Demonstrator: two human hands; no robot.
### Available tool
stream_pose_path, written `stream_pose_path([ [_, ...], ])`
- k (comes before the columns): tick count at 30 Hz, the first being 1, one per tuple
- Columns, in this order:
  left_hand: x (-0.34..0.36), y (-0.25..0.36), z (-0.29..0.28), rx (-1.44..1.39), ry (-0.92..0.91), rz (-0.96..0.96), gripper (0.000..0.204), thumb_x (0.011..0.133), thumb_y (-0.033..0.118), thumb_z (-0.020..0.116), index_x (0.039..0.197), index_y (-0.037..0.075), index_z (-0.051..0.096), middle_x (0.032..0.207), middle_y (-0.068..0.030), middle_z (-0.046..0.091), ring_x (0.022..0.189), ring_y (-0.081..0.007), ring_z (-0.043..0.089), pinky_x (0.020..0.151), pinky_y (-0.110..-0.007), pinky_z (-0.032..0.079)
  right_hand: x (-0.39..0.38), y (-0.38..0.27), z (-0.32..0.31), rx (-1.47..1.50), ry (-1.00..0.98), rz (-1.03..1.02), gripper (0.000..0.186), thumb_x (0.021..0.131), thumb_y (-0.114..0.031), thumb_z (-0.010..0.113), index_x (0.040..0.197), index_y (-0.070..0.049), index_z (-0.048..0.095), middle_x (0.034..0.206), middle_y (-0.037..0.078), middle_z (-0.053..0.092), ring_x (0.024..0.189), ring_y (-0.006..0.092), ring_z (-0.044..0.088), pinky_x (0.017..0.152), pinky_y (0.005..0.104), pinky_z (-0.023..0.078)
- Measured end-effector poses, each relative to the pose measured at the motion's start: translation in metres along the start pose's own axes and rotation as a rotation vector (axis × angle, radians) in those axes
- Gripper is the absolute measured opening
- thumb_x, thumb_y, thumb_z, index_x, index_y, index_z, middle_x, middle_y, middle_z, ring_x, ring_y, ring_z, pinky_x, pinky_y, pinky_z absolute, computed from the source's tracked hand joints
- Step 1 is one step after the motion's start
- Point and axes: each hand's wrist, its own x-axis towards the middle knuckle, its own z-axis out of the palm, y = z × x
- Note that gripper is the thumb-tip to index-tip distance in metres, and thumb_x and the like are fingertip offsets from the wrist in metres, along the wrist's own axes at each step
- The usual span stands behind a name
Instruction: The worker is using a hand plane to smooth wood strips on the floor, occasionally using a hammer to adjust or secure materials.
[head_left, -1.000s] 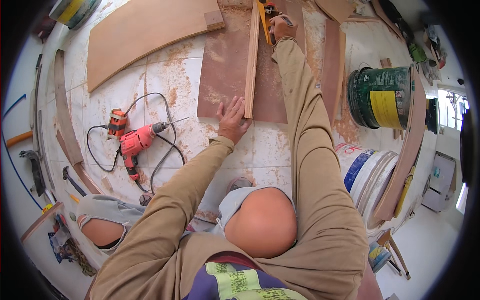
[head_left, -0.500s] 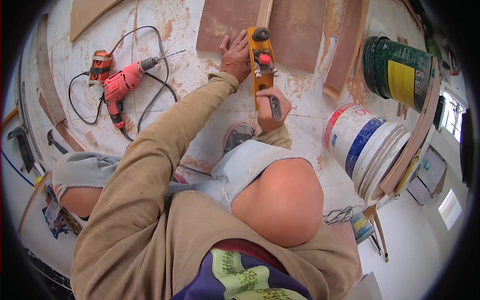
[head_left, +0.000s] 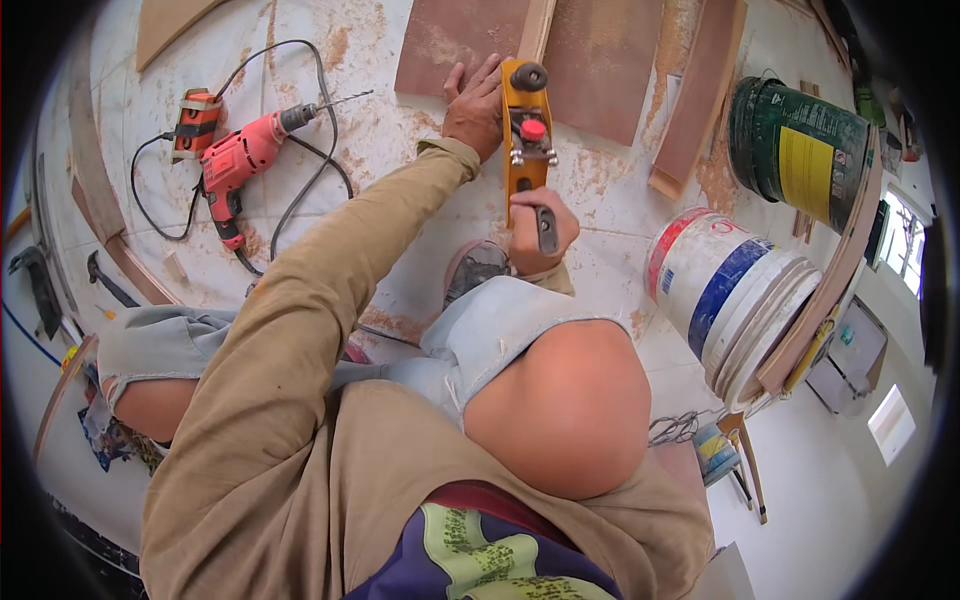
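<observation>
My right hand [head_left: 541, 232] is wrapped round the dark rear handle of a yellow hand plane [head_left: 526, 118] with a black front knob and a red part in its middle. The plane's front end lies over the near end of a narrow wood strip [head_left: 538, 32], which stands on edge at the reddish-brown boards [head_left: 450, 50]. My left hand [head_left: 474, 112] rests beside the plane, fingers stretched toward the board's near edge, thumb apart. The plane body partly covers its fingertips, so whether they touch the strip cannot be seen.
A red corded drill [head_left: 240, 160] lies left on the dusty floor, beside an orange power socket box [head_left: 196, 125]. To the right are a long plank [head_left: 700, 100], a green bucket [head_left: 800, 145] and a white bucket [head_left: 735, 290]. A hammer [head_left: 108, 280] lies far left.
My right hand has drawn the plane slightly back toward me. The left hand stays in nearly the same place at the board's edge. The view has shifted a little.
</observation>
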Motion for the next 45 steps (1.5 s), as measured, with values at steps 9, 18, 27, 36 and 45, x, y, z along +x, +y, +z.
stream_pose_path([
  [9, 0.003, 0.01, 0.002, -0.071, 0.019, -0.049, 0.063, 0.087, 0.03, 0.071, 0.146, 0.015, 0.053, 0.152, -0.0041, 0.053, 0.146, -0.0198, 0.043, 0.122, -0.052, 0.015, 0.106, 0.014, 0.012, -0.031, -0.018, -0.078, 0.012, 0.084, 0.0, 0.056, 0.081, 0.002, 0.068, 0.073, 0.008, 0.066, 0.059, 0.0128, 0.061, 0.057, 0.0275, 0.048],
  [18, 0.001, 0.005, -0.004, -0.08, 0.02, -0.049, 0.06, 0.087, 0.032, 0.073, 0.142, 0.014, 0.056, 0.151, -0.0038, 0.054, 0.146, -0.0193, 0.043, 0.121, -0.054, 0.015, 0.083, 0.001, 0.023, -0.021, 0.042, -0.04, 0.009, 0.081, -0.002, 0.062, 0.078, 0.0, 0.07, 0.071, 0.009, 0.067, 0.064, 0.0143, 0.065, 0.06, 0.0266, 0.05],
  [27, -0.007, -0.002, -0.004, -0.057, -0.001, -0.082, 0.062, 0.085, 0.032, 0.076, 0.14, 0.013, 0.058, 0.151, -0.0037, 0.054, 0.145, -0.0192, 0.044, 0.122, -0.053, 0.016, 0.073, 0.022, 0.017, 0.1, 0.043, 0.059, 0.011, 0.082, 0.001, 0.056, 0.078, 0.001, 0.067, 0.061, 0.005, 0.06, 0.051, 0.009, 0.055, 0.049, 0.0243, 0.043],
  [36, 0.007, 0.012, -0.006, -0.098, 0.055, -0.055, 0.06, 0.084, 0.026, 0.077, 0.14, 0.013, 0.058, 0.149, -0.0043, 0.056, 0.144, -0.0203, 0.046, 0.121, -0.051, 0.017, 0.155, 0.021, 0.029, -0.189, 0.039, -0.258, 0.011, 0.083, -0.001, 0.061, 0.075, -0.001, 0.068, 0.076, 0.01, 0.069, 0.066, 0.0181, 0.068, 0.061, 0.0304, 0.053],
  [45, -0.006, 0.002, -0.006, -0.079, -0.015, -0.055, 0.067, 0.083, 0.026, 0.077, 0.145, 0.015, 0.053, 0.154, -0.0043, 0.051, 0.146, -0.0219, 0.043, 0.121, -0.054, 0.017, 0.055, 0.017, 0.017, 0.045, 0.011, 0.003, 0.008, 0.079, 0.001, 0.061, 0.079, -0.001, 0.068, 0.068, 0.006, 0.064, 0.059, 0.0104, 0.059, 0.056, 0.025, 0.046],
])
